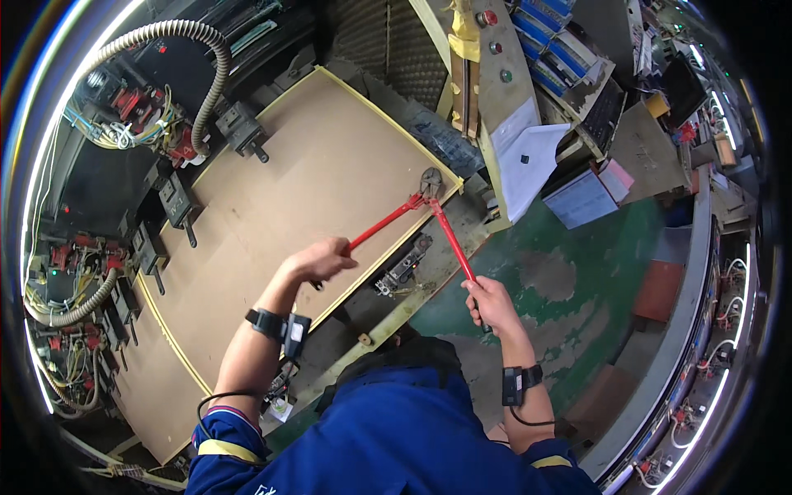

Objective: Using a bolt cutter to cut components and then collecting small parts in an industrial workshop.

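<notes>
A bolt cutter (453, 239) with long red handles spreads in a V between my hands. Its dark metal jaws lie over the far right corner of a large tan sheet (330, 157) edged with yellow strips. My left hand (320, 260) is closed around the end of the left handle, above the sheet. My right hand (492, 303) wraps the dark grip of the other handle, out past the sheet's edge. What the jaws touch at the corner is too small to make out.
Black clamps (176, 200) line the sheet's left side, with a ribbed hose (216, 62) and wiring beyond. A post with buttons (495, 48) stands at the far right beside white paper (532, 161). A metal fitting (404, 266) sits by the near edge; green floor (536, 322) lies right.
</notes>
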`<act>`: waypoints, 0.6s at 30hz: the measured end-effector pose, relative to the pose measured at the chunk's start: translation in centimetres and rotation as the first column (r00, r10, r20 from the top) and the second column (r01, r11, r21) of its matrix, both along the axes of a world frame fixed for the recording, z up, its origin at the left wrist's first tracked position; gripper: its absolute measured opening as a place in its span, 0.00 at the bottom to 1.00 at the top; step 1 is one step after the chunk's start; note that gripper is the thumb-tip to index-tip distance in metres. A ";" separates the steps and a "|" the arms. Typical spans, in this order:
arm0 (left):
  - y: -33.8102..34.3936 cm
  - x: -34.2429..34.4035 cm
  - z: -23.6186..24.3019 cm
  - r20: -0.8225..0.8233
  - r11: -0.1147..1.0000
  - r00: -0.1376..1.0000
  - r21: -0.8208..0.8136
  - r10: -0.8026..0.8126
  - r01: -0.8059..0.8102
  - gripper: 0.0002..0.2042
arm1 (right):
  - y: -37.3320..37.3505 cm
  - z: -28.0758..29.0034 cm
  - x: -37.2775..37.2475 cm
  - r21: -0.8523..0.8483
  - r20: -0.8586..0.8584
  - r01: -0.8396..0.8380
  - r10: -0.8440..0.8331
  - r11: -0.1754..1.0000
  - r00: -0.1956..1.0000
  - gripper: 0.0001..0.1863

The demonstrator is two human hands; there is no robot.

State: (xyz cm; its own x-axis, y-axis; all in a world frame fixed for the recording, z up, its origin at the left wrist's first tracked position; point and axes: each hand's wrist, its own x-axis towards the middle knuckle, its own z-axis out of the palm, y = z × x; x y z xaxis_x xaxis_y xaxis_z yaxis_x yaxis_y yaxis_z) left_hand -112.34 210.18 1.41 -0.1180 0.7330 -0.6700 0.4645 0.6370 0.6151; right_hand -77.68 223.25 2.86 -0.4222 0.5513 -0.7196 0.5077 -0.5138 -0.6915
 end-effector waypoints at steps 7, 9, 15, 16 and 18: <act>-0.8 9.6 -1.6 0.444 0.885 0.790 -0.015 0.422 -0.465 0.10 | -4.7 -3.3 -1.4 -0.224 -0.168 0.354 -0.394 0.908 0.904 0.09; -1.9 9.9 -2.3 0.408 0.847 0.773 0.003 0.485 -0.532 0.11 | -6.2 -5.1 -2.3 -0.147 -0.190 0.332 -0.356 0.932 0.915 0.14; -3.8 10.0 -7.9 0.269 0.876 0.864 0.119 0.425 -0.468 0.09 | -8.2 -7.2 -2.3 0.182 -0.138 0.257 -0.234 0.949 0.962 0.19; -4.1 10.2 -8.7 0.233 0.875 0.878 0.158 0.417 -0.458 0.09 | -8.5 -7.6 -2.3 0.191 -0.140 0.266 -0.242 0.945 0.960 0.19; -3.6 10.7 -6.9 0.109 0.887 0.917 0.236 0.383 -0.398 0.10 | -8.8 -9.3 -2.0 0.305 -0.067 0.190 -0.178 0.933 0.982 0.16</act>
